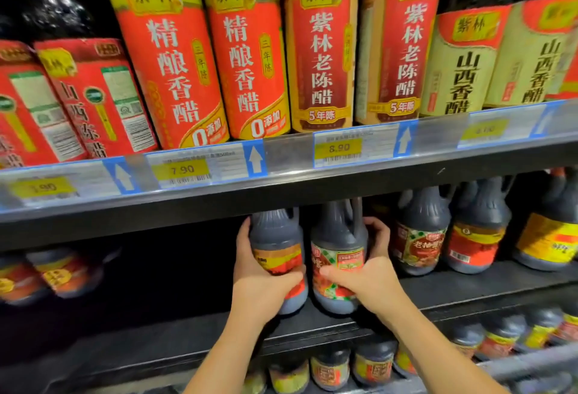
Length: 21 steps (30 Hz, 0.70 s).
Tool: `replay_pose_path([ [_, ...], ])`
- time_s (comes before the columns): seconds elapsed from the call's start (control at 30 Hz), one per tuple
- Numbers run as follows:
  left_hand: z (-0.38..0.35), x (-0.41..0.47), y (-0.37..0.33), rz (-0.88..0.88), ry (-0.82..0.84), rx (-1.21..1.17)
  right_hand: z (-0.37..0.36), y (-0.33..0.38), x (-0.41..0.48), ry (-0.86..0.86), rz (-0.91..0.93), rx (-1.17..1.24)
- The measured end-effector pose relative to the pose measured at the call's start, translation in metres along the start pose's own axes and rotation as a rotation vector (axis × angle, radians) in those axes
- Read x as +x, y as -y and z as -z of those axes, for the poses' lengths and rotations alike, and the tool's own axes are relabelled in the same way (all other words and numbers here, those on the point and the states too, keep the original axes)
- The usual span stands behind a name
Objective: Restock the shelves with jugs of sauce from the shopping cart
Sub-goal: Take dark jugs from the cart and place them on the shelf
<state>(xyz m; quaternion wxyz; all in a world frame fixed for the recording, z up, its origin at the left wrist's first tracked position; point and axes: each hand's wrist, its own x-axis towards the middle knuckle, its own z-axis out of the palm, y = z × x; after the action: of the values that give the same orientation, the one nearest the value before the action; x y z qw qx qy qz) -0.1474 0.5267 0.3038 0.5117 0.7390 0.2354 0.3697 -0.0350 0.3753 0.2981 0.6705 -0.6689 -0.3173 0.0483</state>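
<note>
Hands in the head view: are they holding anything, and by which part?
Yes. The left hand grips the left jug round its labelled body; the right hand grips the right jug the same way.

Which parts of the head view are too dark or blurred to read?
Head view: top-shelf vinegar bottles bright and sharp; left jugs below dark and smeared; far-left price tag blurred; wide-angle distortion leans the far-left bottles; gripped jugs slightly soft.
</note>
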Motion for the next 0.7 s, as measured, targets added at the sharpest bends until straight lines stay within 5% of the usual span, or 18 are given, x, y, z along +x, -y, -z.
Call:
replay_pose_path([
  [0.7,-0.036,0.038,0.017,-0.151,0.052,0.025,0.019,-0.042,0.024,-0.046,-0.02,-0.042],
])
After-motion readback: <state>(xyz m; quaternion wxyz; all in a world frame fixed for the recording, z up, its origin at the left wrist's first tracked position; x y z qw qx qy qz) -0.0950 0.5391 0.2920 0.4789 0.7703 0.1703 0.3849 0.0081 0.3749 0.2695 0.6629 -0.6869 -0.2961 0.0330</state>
